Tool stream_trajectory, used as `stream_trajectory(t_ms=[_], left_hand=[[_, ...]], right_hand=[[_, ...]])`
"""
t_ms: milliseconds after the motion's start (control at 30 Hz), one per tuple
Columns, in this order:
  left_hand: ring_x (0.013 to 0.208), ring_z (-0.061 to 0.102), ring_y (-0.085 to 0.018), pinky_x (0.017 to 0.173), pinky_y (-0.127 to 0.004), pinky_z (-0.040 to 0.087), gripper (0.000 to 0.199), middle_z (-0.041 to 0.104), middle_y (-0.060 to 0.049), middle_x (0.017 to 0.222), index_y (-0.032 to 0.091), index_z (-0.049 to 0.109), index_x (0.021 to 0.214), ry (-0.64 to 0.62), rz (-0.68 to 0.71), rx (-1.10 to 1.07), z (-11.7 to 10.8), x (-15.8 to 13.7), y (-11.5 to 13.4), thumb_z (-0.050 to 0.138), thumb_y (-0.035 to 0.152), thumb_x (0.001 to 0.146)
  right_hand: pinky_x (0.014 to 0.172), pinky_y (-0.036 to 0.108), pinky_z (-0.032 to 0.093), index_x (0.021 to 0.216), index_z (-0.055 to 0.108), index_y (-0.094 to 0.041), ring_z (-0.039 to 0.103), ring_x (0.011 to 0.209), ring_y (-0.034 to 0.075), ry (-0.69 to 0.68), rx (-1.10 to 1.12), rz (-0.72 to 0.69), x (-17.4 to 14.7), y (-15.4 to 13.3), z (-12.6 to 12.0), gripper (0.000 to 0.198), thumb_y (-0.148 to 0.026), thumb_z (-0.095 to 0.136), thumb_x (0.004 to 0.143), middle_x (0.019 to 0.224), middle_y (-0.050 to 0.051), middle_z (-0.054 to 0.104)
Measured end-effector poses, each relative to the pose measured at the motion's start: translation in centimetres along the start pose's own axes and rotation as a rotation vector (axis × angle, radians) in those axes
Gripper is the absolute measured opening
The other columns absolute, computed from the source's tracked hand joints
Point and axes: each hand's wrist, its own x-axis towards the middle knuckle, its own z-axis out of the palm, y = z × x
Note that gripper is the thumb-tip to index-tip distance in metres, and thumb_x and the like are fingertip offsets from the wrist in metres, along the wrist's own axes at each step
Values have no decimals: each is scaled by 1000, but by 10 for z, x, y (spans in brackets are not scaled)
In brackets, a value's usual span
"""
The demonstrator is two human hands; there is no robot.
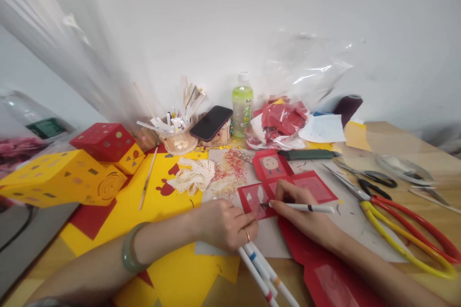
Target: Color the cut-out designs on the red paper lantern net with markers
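At the centre of the head view, your right hand (302, 211) pinches a white-barrelled marker (315, 208), its dark tip down on the left panel of a red paper cutout (255, 204). Your left hand (232, 225), ringed and curled, rests at that panel's lower left edge, likely to steady it; spare white markers (261, 271) poke out below its fingers toward the bottom edge, apparently kept there for quick colour changes. A pale sheet (353, 225) lies beneath the cutout, perhaps to guard the table (382, 136) from ink. Right of your work lie red-and-yellow-handled scissors (366, 200), probably set aside there to leave drawing room. Upper centre, a smartphone (212, 123) lies tilted across a container, beside a drink bottle (242, 110).
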Motion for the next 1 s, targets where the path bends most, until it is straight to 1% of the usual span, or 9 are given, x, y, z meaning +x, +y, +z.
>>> stream_trajectory(t_ms=[433, 567, 733, 833, 1000], left_hand=[[51, 55, -10, 35, -22, 39, 15, 68, -6, 83, 12, 60, 80, -6, 2, 2, 0, 0, 0, 47, 18, 79], [50, 55, -10, 35, -21, 39, 15, 68, -6, 81, 12, 60, 79, -10, -2, 2, 0, 0, 0, 46, 17, 79], [48, 56, -10, 34, -21, 40, 15, 68, -6, 81, 12, 60, 79, -8, 1, -3, -1, 2, -1, 45, 16, 79], [47, 55, -10, 34, -21, 40, 16, 69, -6, 81, 12, 60, 78, -12, -10, -9, -2, 2, 0, 45, 16, 79], [51, 57, -10, 36, -21, 41, 16, 69, -7, 85, 13, 61, 79, -17, -6, -10, -1, 1, 0, 46, 17, 80]], right_hand=[[49, 23, 31, 60, 38, -19, 39, 54, 10, 11, 10, 8, -1, -1, 0, 19, -22, 48, 76, 57, -4, 42], [49, 23, 31, 60, 37, -20, 39, 54, 11, -7, 7, 17, 0, -3, 0, 20, -22, 49, 76, 57, -4, 42], [48, 23, 29, 59, 37, -20, 37, 53, 10, 31, 57, 54, 2, -1, -3, 19, -20, 48, 75, 56, -4, 40], [48, 23, 28, 59, 36, -20, 36, 52, 10, 13, 70, 52, 2, 1, -5, 19, -19, 49, 74, 55, -5, 39], [49, 23, 29, 60, 37, -19, 36, 53, 10, -8, 65, 47, 3, 1, -6, 19, -20, 50, 73, 56, -5, 40]])
